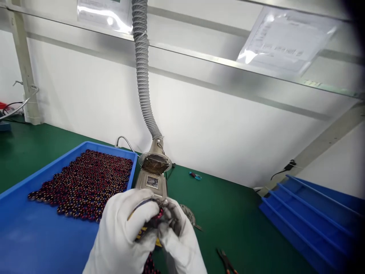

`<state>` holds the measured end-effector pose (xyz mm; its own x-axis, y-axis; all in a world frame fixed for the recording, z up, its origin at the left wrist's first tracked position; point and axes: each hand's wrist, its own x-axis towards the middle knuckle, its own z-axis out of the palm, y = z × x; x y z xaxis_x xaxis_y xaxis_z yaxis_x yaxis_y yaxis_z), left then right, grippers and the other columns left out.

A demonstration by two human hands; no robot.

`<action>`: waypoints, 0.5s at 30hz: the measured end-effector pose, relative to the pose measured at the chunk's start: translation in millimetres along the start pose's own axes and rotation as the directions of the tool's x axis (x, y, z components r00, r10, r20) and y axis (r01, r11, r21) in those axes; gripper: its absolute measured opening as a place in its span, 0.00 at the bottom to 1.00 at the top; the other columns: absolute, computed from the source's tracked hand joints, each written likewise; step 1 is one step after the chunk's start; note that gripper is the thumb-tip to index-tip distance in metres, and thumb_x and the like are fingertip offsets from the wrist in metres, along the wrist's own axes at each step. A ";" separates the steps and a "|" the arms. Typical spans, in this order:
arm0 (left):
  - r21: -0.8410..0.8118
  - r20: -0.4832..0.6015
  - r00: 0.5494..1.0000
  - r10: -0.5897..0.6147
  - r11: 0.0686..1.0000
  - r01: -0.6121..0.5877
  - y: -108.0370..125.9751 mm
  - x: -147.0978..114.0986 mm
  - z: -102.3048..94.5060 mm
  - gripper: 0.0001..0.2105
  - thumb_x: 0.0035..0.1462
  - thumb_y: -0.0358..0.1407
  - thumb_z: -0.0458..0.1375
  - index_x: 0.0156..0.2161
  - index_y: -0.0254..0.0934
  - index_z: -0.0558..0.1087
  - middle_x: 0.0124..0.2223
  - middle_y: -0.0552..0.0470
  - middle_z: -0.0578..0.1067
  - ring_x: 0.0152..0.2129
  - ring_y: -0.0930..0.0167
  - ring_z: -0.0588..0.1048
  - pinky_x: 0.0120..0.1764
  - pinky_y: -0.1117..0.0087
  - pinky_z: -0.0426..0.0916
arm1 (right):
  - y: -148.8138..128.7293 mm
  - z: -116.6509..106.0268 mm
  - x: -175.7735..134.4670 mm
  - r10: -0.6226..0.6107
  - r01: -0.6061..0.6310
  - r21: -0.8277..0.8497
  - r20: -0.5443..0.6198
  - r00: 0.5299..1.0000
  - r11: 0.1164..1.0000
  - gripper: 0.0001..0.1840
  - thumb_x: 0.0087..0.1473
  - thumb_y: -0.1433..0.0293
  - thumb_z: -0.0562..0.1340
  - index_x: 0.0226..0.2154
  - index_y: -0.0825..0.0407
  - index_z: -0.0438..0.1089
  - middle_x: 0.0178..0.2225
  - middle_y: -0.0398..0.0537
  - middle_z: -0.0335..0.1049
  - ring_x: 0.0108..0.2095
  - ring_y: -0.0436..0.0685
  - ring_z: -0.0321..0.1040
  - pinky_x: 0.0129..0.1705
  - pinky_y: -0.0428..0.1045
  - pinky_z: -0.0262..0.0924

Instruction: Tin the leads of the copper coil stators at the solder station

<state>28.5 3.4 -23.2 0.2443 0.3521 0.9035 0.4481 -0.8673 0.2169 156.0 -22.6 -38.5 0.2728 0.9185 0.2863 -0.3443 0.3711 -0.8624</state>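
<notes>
Well, both gloved hands meet over the green tabletop (236, 217), left hand (122, 228) and right hand (182, 238) curled in, fingers pinching a small red-and-dark piece (160, 214) mostly hidden between them. The blue tray (42, 239) of dark red rings (94, 179) sits leftward; pliers (226, 262) lie nearer, to the right.

A grey ribbed hose (142, 64) hung before the white wall (213, 118). Overhead to the right was a plastic-sleeved sheet (285, 42). Blue trays (308, 220) stood stacked on the right of the green tabletop (239, 220); pliers (226, 262) lay nearer, left of them, and a small blue-and-red tool (195, 175) lay farther back.
</notes>
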 end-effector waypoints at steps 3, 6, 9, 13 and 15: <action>-0.037 0.074 0.996 -0.039 0.998 0.042 -7.0 -7.2 1.4 0.10 0.54 0.29 0.54 0.43 0.37 0.65 0.47 0.45 0.69 0.44 0.63 0.66 0.43 0.57 0.65 | -0.3 2.1 -1.1 0.029 -0.029 -0.010 0.017 0.999 1.000 0.14 0.41 0.63 0.67 0.33 0.50 0.73 0.33 0.50 0.74 0.34 0.58 0.70 0.39 0.53 0.66; -0.041 0.155 0.987 -0.045 0.998 0.052 -13.8 -12.4 -1.7 0.09 0.57 0.32 0.53 0.44 0.38 0.65 0.48 0.45 0.68 0.45 0.62 0.65 0.44 0.55 0.64 | -2.6 3.9 -3.5 0.017 -0.014 -0.048 0.062 0.998 0.999 0.12 0.43 0.64 0.66 0.34 0.49 0.73 0.34 0.49 0.73 0.34 0.57 0.70 0.39 0.52 0.65; -0.065 0.245 0.969 -0.021 0.997 0.039 -16.1 -11.1 -7.1 0.10 0.60 0.35 0.50 0.46 0.38 0.64 0.48 0.47 0.69 0.46 0.62 0.64 0.44 0.56 0.63 | -5.6 1.0 -5.0 0.017 -0.008 -0.094 0.090 0.996 0.996 0.13 0.37 0.73 0.69 0.31 0.48 0.74 0.33 0.46 0.72 0.34 0.55 0.69 0.37 0.49 0.65; -0.074 0.261 0.964 0.056 0.997 -0.038 -10.9 -4.4 -10.7 0.10 0.60 0.33 0.50 0.46 0.36 0.64 0.46 0.47 0.71 0.46 0.63 0.65 0.44 0.57 0.62 | -6.1 -0.8 -3.8 -0.090 0.116 -0.168 0.151 0.984 0.979 0.11 0.38 0.78 0.67 0.27 0.48 0.76 0.30 0.44 0.71 0.32 0.52 0.69 0.33 0.45 0.64; -0.048 0.229 0.969 0.086 0.996 -0.078 -7.2 -1.7 -10.5 0.08 0.58 0.30 0.51 0.43 0.34 0.66 0.44 0.47 0.73 0.43 0.63 0.66 0.43 0.58 0.62 | -7.0 2.0 -4.1 -0.135 0.142 -0.128 0.064 0.989 0.982 0.04 0.41 0.74 0.67 0.23 0.49 0.75 0.28 0.43 0.70 0.30 0.51 0.68 0.32 0.44 0.63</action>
<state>15.8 5.4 -22.5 0.4728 0.3471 0.8099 0.3863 -0.9078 0.1635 155.6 -28.7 -32.8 0.2593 0.8667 0.4262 -0.1842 0.4775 -0.8591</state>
